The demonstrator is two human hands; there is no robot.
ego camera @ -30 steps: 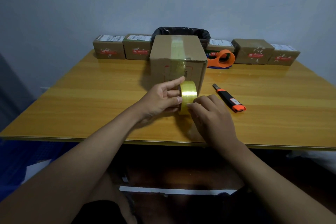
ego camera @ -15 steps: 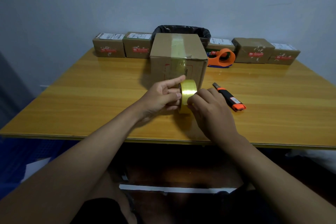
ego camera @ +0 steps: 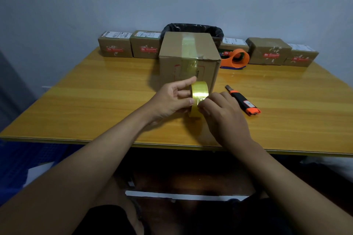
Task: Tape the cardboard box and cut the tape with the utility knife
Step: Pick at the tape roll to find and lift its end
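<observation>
The left hand [ego camera: 170,99] grips the tape roll [ego camera: 198,97]; the right hand [ego camera: 219,112] pinches its edge, before the closed cardboard box [ego camera: 189,57].

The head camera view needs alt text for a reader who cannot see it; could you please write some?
Two bare hands hold a roll of yellow tape upright over a wooden table: the left hand grips its side while the right hand picks at its surface. A taped cardboard box stands behind, and an orange utility knife lies to the right.
</observation>
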